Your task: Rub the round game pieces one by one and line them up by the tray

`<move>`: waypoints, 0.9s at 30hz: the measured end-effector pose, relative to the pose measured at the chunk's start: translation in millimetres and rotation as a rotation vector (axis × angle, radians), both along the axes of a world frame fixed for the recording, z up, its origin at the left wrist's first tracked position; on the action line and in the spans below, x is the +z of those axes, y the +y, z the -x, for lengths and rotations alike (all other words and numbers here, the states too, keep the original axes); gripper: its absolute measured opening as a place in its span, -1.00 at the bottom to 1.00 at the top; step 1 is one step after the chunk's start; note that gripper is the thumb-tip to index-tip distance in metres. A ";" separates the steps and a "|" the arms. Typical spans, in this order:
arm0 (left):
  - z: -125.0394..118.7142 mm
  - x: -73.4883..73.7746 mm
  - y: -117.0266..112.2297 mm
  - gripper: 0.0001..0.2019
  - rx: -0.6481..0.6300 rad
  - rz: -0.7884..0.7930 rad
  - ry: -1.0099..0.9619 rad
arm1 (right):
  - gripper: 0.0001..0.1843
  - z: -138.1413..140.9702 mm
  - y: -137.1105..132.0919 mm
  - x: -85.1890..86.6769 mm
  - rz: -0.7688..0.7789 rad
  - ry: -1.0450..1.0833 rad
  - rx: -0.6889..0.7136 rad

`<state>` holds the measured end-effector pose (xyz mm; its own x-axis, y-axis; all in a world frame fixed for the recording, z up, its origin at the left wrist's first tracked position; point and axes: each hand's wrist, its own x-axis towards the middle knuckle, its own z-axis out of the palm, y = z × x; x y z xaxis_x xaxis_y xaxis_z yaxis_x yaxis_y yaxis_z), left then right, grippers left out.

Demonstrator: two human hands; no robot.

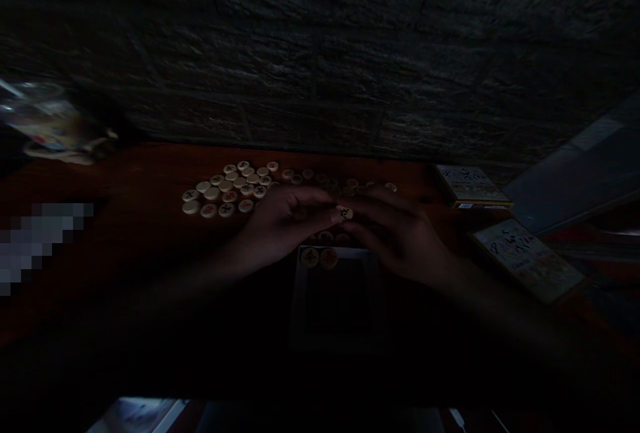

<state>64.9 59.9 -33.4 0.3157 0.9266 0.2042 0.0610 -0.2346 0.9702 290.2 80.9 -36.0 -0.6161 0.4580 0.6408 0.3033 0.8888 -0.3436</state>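
Between my two hands is a round wooden xiangqi piece (345, 214) with a dark character facing up. My left hand (280, 216) pinches it from the left, its thumb against the edge. From the other side, the fingers of my right hand (400, 226) close around the same piece. Just below them lies an open box tray (296, 300), dim inside. Two pieces sit at its far left end, one with a dark character (310, 258) and one with a red character (329, 258). Other pieces are partly hidden behind my hands.
Many loose xiangqi pieces (226, 186) spread over the brown table (125, 200) at the left and behind my hands. Two printed boxes, one farther back (473, 183) and one nearer (525, 256), lie at the right. A stone wall (280, 73) rises behind. A clear cup (50, 120) stands far left.
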 end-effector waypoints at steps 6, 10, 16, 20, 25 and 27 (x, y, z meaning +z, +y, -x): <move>-1.5 0.0 -2.3 -0.76 -0.002 0.003 -0.004 | -0.64 1.5 -5.5 -1.5 0.241 0.124 -0.061; -3.6 -0.9 -4.5 -0.79 -0.004 -0.008 -0.033 | -0.72 4.6 -11.9 -2.4 0.398 0.212 -0.112; -6.9 1.2 -7.3 -0.84 0.026 0.041 -0.046 | -0.82 10.8 -16.9 0.5 0.590 0.372 -0.094; -6.2 0.2 -8.6 -0.83 0.042 0.028 -0.028 | -0.87 13.6 -17.9 2.4 0.667 0.438 -0.098; -4.9 -0.3 -13.3 -0.78 -0.046 -0.058 0.083 | -0.84 15.3 -20.5 3.2 0.736 0.501 -0.106; -5.5 1.7 -16.0 -0.77 -0.059 -0.080 0.121 | -0.86 15.4 -21.7 2.5 0.772 0.533 -0.084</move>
<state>70.4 43.8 -31.7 0.3959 0.8880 0.2341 0.1600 -0.3178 0.9346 274.8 59.2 -33.5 -0.2746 0.9034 0.3295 -0.0110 0.3397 -0.9405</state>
